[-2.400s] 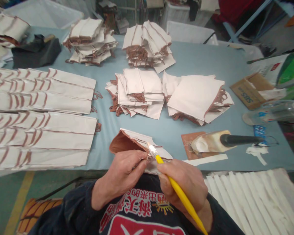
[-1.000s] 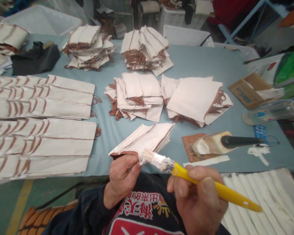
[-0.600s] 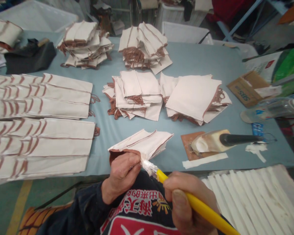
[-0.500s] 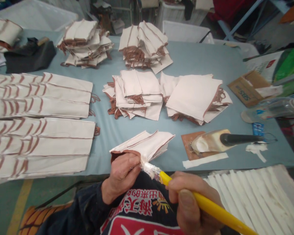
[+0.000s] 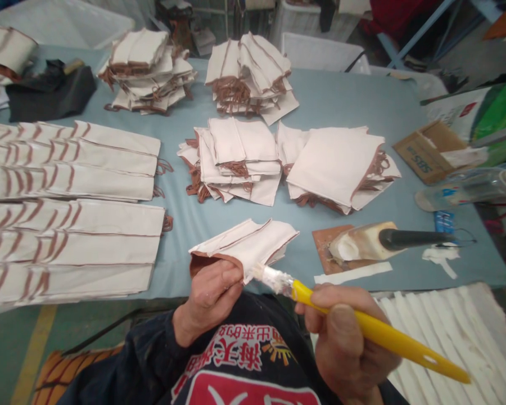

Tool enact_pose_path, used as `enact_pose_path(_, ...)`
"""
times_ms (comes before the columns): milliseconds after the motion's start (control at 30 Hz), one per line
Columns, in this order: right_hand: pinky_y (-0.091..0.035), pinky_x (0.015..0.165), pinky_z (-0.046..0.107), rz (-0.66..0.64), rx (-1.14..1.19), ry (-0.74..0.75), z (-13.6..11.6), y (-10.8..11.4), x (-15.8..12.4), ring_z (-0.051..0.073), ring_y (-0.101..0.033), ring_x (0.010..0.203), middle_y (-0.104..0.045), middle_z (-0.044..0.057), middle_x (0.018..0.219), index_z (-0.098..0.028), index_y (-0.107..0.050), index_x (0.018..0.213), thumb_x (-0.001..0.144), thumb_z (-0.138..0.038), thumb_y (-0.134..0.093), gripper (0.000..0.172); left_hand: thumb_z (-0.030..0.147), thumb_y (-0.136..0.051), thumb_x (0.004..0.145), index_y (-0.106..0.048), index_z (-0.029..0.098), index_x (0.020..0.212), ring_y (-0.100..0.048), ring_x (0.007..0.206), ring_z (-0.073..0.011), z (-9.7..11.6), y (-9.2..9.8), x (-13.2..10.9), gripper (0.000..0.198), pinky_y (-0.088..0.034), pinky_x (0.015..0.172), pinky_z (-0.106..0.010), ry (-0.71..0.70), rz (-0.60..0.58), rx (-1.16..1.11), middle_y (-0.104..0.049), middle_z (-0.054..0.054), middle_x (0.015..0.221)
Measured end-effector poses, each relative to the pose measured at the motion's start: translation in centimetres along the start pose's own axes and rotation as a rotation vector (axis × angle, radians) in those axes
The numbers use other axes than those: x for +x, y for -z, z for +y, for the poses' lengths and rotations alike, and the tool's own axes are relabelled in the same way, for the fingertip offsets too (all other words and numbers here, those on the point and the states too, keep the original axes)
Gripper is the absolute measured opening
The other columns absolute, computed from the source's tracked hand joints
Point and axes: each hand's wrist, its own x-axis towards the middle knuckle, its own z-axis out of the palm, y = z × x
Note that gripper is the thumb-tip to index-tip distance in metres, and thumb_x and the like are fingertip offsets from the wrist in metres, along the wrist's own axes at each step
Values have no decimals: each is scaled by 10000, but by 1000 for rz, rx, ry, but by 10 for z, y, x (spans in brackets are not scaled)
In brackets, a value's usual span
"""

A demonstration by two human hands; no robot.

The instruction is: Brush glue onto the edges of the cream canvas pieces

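My left hand [image 5: 213,295] pinches the brown-edged rim of a cream fabric piece [image 5: 253,239], which is folded and looks like a small pouch with brown lining. Its far part rests at the table's near side. In my right hand [image 5: 349,337] is a brush with a yellow handle [image 5: 379,332], gripped between thumb and fingers. The brush's white-coated bristles touch the fabric close to my left fingertips. To the right, a cut-open container with a black handle [image 5: 413,239] lies on a brown board, with white paste at its mouth.
On the blue-grey table [image 5: 346,101] stand several stacks of similar pieces [image 5: 240,146]. Overlapping rows of them [image 5: 122,225] cover the left side. A clear bottle [image 5: 464,188] and a cardboard box [image 5: 425,152] lie at right. White strips [image 5: 430,332] hang below the table's right edge.
My right hand has moved right with the brush, and the bristles have slid right and up along the fabric. My left hand keeps its hold almost unmoved.
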Motion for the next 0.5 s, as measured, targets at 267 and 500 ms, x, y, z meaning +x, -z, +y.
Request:
enact_pose_path(267,-562,531,247,-55,167,-73,3,-6,-3,111,-569,479,-561,-69,594,-234,-688,1010,1075,-257,-520,182,-3,-554,933,-595,206,886,-697,780,-166,-1,-1,-4,219,-566,723,-250,-14,-1,11,-686,-27,781)
enact_pose_path(500,-551,521,248,-136,37,-27,10,-2,-5,132,-627,529,-559,-61,596,-246,-685,989,1072,-284,-531,179,17,-560,959,-627,203,942,-692,782,-161,2,-5,-5,199,-558,711,-250,26,13,-1,-685,-27,801)
